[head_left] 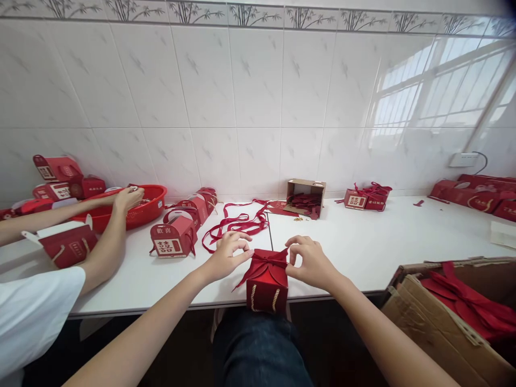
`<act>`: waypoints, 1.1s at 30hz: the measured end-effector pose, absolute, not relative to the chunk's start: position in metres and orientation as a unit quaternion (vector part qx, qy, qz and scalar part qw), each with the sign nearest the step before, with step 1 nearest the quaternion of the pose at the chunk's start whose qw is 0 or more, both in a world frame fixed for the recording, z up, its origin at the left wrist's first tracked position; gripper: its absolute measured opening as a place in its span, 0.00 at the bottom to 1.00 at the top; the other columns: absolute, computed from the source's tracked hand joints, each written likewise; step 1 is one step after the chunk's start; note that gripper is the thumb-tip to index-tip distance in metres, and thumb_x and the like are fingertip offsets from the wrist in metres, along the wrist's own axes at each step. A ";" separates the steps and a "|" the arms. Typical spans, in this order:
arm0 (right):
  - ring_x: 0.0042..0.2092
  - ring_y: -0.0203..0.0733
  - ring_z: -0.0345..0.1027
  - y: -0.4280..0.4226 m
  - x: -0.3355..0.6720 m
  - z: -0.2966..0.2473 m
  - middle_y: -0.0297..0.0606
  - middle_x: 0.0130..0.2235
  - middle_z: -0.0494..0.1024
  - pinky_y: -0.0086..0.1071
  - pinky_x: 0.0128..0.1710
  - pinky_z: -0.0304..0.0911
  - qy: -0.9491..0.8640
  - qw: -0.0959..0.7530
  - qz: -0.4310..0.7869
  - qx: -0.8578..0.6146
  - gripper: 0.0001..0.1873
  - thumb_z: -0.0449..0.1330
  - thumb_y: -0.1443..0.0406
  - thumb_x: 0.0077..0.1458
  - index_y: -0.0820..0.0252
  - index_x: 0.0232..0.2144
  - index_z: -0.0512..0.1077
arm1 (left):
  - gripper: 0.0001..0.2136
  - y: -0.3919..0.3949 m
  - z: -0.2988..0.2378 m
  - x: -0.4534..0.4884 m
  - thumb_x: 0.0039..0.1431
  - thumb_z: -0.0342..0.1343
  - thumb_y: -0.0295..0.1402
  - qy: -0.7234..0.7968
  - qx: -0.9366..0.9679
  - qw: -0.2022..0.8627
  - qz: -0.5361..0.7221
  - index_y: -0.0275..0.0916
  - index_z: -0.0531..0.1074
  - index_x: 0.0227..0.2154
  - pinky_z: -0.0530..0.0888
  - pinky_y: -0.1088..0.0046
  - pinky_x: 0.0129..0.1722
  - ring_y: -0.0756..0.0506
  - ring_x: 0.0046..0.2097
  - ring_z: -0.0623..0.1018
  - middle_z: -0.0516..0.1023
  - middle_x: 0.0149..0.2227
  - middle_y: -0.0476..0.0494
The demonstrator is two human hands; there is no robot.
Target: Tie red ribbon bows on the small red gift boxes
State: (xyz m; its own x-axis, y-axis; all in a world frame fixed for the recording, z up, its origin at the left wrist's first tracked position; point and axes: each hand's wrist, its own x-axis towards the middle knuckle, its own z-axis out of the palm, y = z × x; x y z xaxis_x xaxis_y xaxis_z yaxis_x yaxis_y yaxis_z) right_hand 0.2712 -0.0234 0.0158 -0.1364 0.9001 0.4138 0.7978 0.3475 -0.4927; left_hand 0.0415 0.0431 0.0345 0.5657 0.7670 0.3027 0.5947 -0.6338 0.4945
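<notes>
Your left hand (pixel 226 257) and right hand (pixel 311 262) are close together at the near edge of the white table (pixel 374 242), each pinching the folded top flaps of the red gift box (pixel 266 284) between thumb and fingertips. The box stands upright at your 12 o'clock, right on the table's edge above your knee, its cream rope handle hanging down the front face. At your 11 o'clock a tangle of red ribbons (pixel 237 220) lies loose on the table, and just past it, toward 10 o'clock, stands a closed labelled box (pixel 173 240) with more of the same in a row behind it. At 9 to 10 o'clock a co-worker's hand (pixel 128 198) rests over a red basin (pixel 139 209). At 12 to 1 o'clock, against the tiled wall, a small cardboard box (pixel 305 194) lies tipped on its side, open toward you, with dark red pieces inside. At your 4 o'clock, just beside the table, an open brown carton (pixel 427 322) holds red ribbon-tied pieces.
</notes>
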 end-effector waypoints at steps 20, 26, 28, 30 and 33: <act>0.60 0.49 0.53 -0.023 0.255 -0.057 0.46 0.62 0.55 0.42 0.59 0.51 -0.718 0.482 0.340 -0.368 0.54 0.67 0.58 0.41 0.53 0.64 0.42 | 0.23 0.073 -0.052 -0.006 0.56 0.48 0.38 0.539 0.773 0.052 0.330 0.39 0.57 0.55 0.58 0.54 0.56 0.37 0.58 0.63 0.65 0.55 0.34; 0.63 0.65 0.43 0.002 0.326 -0.069 0.63 0.64 0.41 0.54 0.57 0.45 -0.440 0.447 0.040 -0.778 0.60 0.63 0.48 0.41 0.66 0.64 0.35 | 0.26 0.090 -0.065 -0.015 0.58 0.42 0.39 0.647 0.738 -0.039 0.186 0.34 0.56 0.58 0.57 0.50 0.55 0.34 0.62 0.56 0.58 0.61 0.30; 0.63 0.67 0.39 0.008 0.344 -0.080 0.65 0.64 0.38 0.54 0.57 0.40 -0.386 0.335 -0.013 -0.860 0.55 0.57 0.45 0.46 0.69 0.64 0.37 | 0.26 0.091 -0.066 -0.014 0.59 0.41 0.40 0.657 0.736 -0.040 0.159 0.36 0.56 0.59 0.55 0.49 0.55 0.32 0.63 0.53 0.54 0.63 0.31; 0.64 0.65 0.39 0.011 0.350 -0.090 0.61 0.64 0.44 0.52 0.58 0.38 -0.426 0.228 0.006 -0.876 0.46 0.50 0.45 0.52 0.66 0.64 0.44 | 0.27 0.092 -0.066 -0.013 0.59 0.40 0.42 0.665 0.734 -0.033 0.134 0.37 0.56 0.60 0.54 0.49 0.56 0.31 0.64 0.51 0.52 0.64 0.31; 0.64 0.65 0.38 0.011 0.347 -0.095 0.55 0.64 0.50 0.52 0.58 0.36 -0.481 0.143 0.030 -0.864 0.39 0.43 0.45 0.55 0.61 0.62 0.53 | 0.28 0.092 -0.065 -0.013 0.59 0.39 0.44 0.674 0.730 -0.016 0.109 0.35 0.56 0.60 0.52 0.50 0.57 0.29 0.64 0.50 0.53 0.63 0.29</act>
State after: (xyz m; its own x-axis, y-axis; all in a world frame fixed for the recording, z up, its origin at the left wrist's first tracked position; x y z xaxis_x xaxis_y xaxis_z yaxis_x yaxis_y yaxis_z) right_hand 0.3471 0.0107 -0.0951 0.5356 0.8402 0.0849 0.8228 -0.4965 -0.2767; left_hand -0.0134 0.0924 -0.0646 0.0668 0.9812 0.1813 0.9881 -0.0903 0.1243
